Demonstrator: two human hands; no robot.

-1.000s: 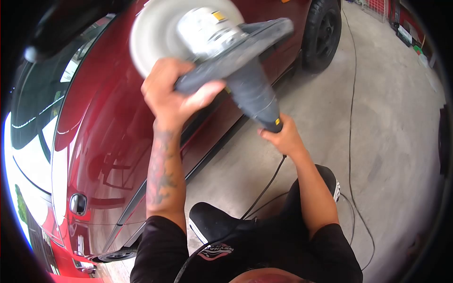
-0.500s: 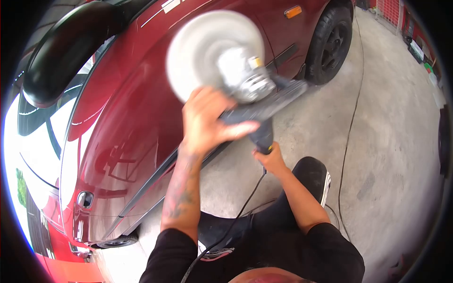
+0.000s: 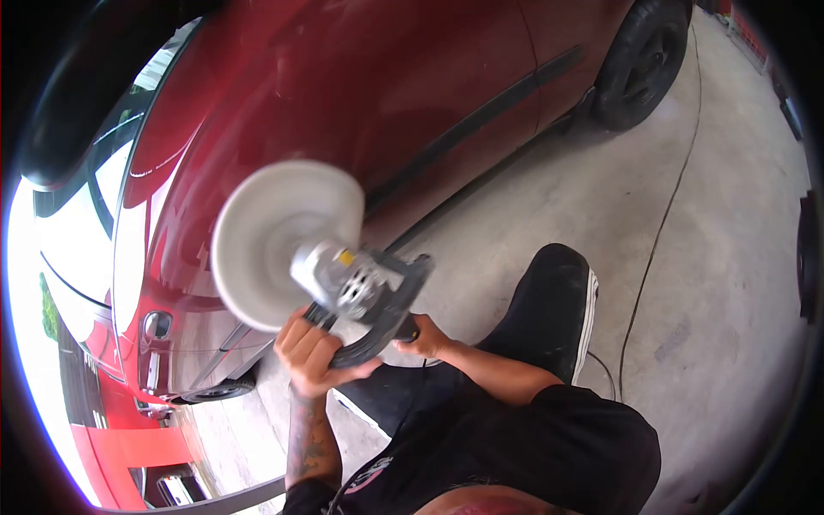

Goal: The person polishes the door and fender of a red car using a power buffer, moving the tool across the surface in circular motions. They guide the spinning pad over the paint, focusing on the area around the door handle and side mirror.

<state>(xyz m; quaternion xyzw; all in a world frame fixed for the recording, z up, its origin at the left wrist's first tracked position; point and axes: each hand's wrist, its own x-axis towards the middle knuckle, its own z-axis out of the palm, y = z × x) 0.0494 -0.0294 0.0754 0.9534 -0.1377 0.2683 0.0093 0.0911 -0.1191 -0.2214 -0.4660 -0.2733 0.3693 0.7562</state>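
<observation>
A rotary polisher (image 3: 365, 287) with a large white pad (image 3: 257, 232) is in both my hands. My left hand (image 3: 313, 354) wraps its fingers round the black loop handle beside the polisher's head. Farther back, my right hand (image 3: 421, 337) closes on the body grip, partly hidden behind the tool. The pad's face lies against or close to the dark red car door (image 3: 283, 129), and its surface looks smeared by motion. A chrome-edged door handle (image 3: 157, 325) sits left of and below the pad.
A black side mirror (image 3: 64, 103) sticks out at upper left, and a black wheel (image 3: 644, 64) is at upper right. A cable (image 3: 659, 232) runs along the concrete floor (image 3: 721, 257). My bent leg (image 3: 554, 300) is near the car's side.
The polisher and both my hands have moved left and down, from the front of the car's side toward the door handle. The view has shifted along too.
</observation>
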